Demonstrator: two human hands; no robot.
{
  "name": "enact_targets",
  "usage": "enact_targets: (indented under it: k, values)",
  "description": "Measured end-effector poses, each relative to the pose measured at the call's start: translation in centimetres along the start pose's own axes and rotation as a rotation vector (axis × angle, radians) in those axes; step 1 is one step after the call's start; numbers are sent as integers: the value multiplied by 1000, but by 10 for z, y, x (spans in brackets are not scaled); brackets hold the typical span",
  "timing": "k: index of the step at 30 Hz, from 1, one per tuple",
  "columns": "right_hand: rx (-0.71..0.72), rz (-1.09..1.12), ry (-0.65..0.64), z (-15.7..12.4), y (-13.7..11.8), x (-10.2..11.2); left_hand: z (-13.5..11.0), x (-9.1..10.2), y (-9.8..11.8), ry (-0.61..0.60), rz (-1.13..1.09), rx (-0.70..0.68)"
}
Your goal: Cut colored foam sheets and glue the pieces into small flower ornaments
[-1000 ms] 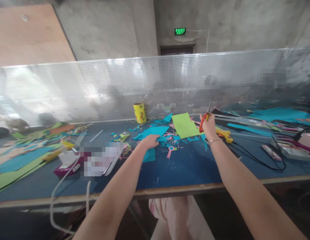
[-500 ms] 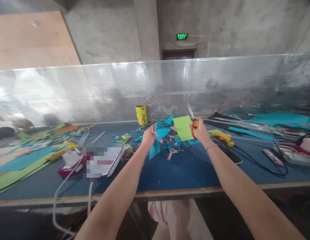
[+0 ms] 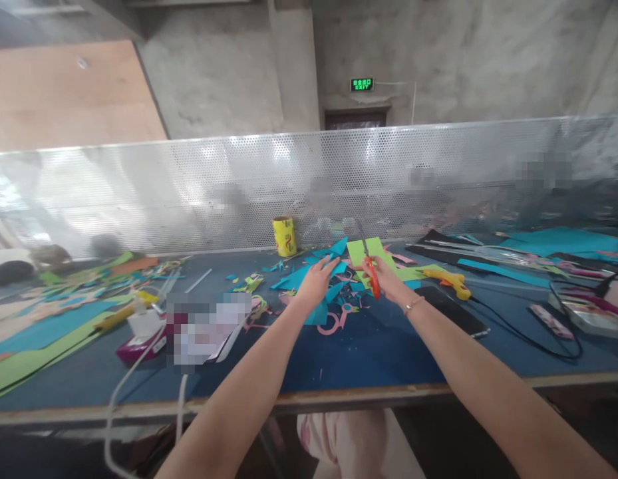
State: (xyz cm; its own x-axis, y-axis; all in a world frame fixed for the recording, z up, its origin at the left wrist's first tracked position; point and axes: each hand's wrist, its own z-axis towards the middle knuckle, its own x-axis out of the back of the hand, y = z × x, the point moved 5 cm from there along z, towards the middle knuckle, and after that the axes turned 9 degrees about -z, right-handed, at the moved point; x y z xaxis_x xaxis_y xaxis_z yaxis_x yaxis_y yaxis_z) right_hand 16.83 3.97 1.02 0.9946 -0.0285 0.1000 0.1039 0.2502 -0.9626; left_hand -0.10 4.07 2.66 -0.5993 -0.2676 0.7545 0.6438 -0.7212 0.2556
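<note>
My left hand (image 3: 316,283) reaches into blue paper scraps (image 3: 293,278) at the middle of the table, its fingers stretched out and touching or just over the paper. On the table just below it lies a pink paper ring (image 3: 328,324), next to a small pink ribbon-shaped cutout (image 3: 346,311). A pair of scissors (image 3: 373,279) with orange-red handles is gripped in my right hand (image 3: 386,278), blades pointing up and away. Behind the scissors is a light green paper sheet (image 3: 358,251); whether my right fingers touch it is unclear.
A yellow roll (image 3: 285,237) stands by the perforated metal screen (image 3: 213,193). Right of my hand lie a yellow glue gun (image 3: 451,283) with a black cord and a dark phone (image 3: 451,311). A purple power strip (image 3: 139,347) and coloured paper (image 3: 69,319) are at left.
My left hand has let go of the pink ring, which now lies on the table, and moved right over the blue scraps. The right hand with the scissors has shifted slightly left and down.
</note>
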Motion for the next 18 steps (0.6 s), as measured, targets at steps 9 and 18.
enact_targets:
  k: [9, 18]
  values:
    - [-114, 237, 34, -4, 7, -12, -7, -20, 34, -214, 141, -294]
    - [37, 304, 151, 1, -3, 2, -6, -4, 44, -110, 8, -267]
